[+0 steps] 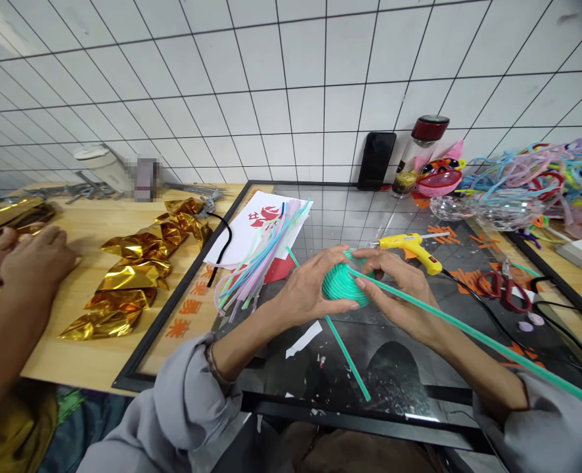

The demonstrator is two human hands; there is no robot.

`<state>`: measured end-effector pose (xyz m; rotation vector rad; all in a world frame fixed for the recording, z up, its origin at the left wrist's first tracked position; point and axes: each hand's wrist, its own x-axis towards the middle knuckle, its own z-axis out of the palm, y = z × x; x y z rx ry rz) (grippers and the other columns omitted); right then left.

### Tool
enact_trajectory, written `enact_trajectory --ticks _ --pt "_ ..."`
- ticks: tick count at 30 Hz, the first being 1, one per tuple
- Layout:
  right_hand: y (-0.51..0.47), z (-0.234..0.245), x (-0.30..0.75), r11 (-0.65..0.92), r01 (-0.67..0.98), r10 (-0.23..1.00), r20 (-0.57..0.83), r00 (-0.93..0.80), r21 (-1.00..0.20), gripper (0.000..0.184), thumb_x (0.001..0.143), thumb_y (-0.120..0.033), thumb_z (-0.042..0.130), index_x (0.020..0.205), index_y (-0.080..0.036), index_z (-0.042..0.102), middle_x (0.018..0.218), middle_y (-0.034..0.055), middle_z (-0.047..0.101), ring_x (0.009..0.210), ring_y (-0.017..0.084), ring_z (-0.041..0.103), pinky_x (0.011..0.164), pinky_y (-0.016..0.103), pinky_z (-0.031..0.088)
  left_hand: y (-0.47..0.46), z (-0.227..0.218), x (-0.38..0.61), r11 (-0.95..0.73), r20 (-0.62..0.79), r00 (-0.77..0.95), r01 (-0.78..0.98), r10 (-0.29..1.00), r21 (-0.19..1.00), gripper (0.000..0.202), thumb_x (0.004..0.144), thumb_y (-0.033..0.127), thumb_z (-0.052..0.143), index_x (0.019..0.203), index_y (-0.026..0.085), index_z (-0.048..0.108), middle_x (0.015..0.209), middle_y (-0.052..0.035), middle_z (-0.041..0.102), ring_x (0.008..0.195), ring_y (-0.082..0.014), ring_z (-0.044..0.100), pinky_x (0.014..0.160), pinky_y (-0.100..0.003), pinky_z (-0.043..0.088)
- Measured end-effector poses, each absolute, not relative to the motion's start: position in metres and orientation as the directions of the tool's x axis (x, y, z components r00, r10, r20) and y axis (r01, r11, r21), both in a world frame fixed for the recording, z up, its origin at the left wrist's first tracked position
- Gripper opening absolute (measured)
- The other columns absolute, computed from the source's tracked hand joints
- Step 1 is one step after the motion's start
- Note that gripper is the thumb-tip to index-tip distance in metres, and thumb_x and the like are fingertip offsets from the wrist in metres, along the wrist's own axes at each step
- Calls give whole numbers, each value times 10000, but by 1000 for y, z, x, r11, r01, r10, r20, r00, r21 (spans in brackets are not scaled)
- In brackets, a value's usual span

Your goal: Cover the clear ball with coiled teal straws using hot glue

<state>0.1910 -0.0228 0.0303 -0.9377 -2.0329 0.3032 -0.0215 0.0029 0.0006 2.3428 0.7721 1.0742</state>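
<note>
I have the left hand (303, 292) cupped round the coil (341, 286) above the surface (394, 374), the right hand (405, 281) gripping its other side, and judge it well wound, with a long strip (468, 331) left to coil.

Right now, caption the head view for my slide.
Left hand and right hand hold a rounded green coil near a yellow glue gun.

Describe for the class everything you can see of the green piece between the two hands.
The green piece is rounded, with close-set curved ridges that look like wound, soft cord. It is held over the dark tabletop, the left hand gripping one side and the right hand the other. A long matching strand runs from it toward the lower right. The fingers hide parts of it.
</note>
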Motion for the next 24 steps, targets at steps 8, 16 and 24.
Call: enact_trajectory --ticks 8,16,24 --pt "-20 31 192 749 520 646 627 -435 -411 79 975 -292 561 963 -219 586 1124 121 746 1048 254 716 889 421 562 3 1 -21 -759 538 552 323 637 566 669 794 471 805 1313 231 457 1465 -191 545 1366 -340 555 1119 -545 488" --pt "-19 30 191 751 534 639 632 -438 -389 91 973 -307 558 954 -221 581 1085 127 746 1024 265 717 859 426 561 1 -8 -20 -755 575 504 304 645 581 754 787 461 816 1359 256 370 1502 -188 488 1411 -350 502 1123 -578 462" --pt "-19 29 189 736 547 653 632 -418 -400 71 953 -297 581 943 -229 564 1105 124 746 1014 267 718 842 425 568 4 -7 -21 -785 653 436 332 619 523 780 746 536 825 1355 246 432 1343 -148 555 1294 -334 545 1081 -561 469"
